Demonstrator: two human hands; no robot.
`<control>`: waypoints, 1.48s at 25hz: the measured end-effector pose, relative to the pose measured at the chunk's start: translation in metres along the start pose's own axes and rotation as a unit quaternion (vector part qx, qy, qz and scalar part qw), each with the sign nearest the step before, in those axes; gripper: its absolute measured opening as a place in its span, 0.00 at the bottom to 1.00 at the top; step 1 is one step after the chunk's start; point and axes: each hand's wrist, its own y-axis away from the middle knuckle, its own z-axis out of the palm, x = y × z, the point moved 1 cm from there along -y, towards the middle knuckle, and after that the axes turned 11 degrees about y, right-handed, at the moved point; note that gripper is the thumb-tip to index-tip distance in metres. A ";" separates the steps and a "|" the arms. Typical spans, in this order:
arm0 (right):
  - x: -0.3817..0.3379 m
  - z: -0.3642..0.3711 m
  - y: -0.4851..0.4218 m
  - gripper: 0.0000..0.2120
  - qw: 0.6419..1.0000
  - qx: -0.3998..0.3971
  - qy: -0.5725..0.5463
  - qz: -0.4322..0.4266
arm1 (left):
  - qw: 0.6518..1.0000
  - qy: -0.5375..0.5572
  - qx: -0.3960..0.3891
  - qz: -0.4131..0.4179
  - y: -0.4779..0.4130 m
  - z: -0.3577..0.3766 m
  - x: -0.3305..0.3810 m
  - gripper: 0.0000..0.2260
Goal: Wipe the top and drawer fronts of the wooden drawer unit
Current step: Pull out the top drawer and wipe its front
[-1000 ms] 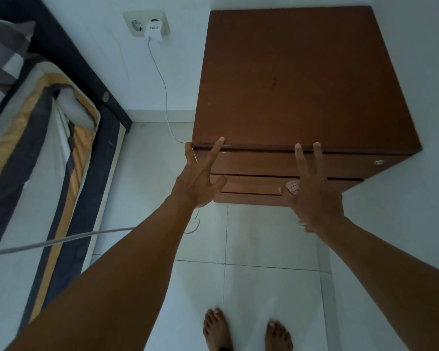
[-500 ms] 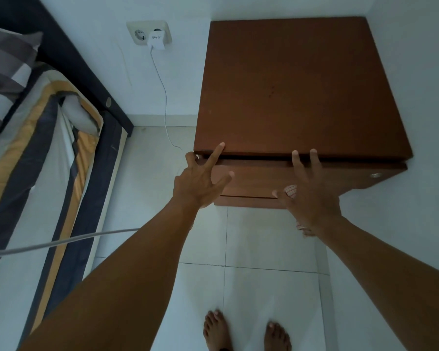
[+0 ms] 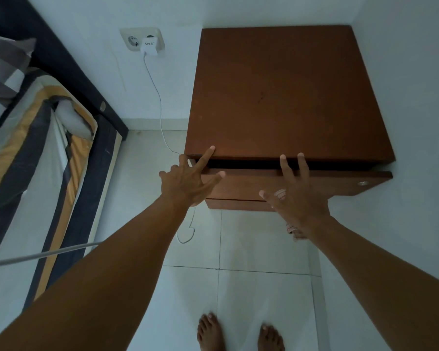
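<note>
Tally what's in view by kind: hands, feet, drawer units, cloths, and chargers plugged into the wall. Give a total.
hands: 2, left hand and right hand
feet: 2
drawer unit: 1
cloth: 1, under the right hand
charger: 1
Total: 7

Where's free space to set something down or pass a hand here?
Free: the drawer unit's top, walls behind and right, bare but for the left hand's fingertip at its front-left edge; floor tiles between unit and feet. Crowded: the front, where the right hand, holding a cloth, also reaches the part-open top drawer; a charger cable hangs in the gap towards the bed.
</note>
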 end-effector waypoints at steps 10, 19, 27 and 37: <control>-0.017 -0.014 0.004 0.38 0.986 0.039 -0.159 -0.004 | 0.998 0.056 0.003 0.019 0.022 0.001 -0.014 0.34; -0.145 0.023 -0.028 0.16 0.966 0.197 0.012 -0.169 | 0.975 0.183 0.070 0.108 0.034 0.013 -0.054 0.28; -0.114 0.041 -0.032 0.21 0.951 0.217 0.137 -0.175 | 0.993 0.099 0.046 0.045 0.035 0.024 -0.033 0.31; 0.089 0.041 -0.023 0.16 0.936 0.261 0.218 -0.091 | 0.999 0.001 -0.025 -0.041 0.032 0.023 0.005 0.33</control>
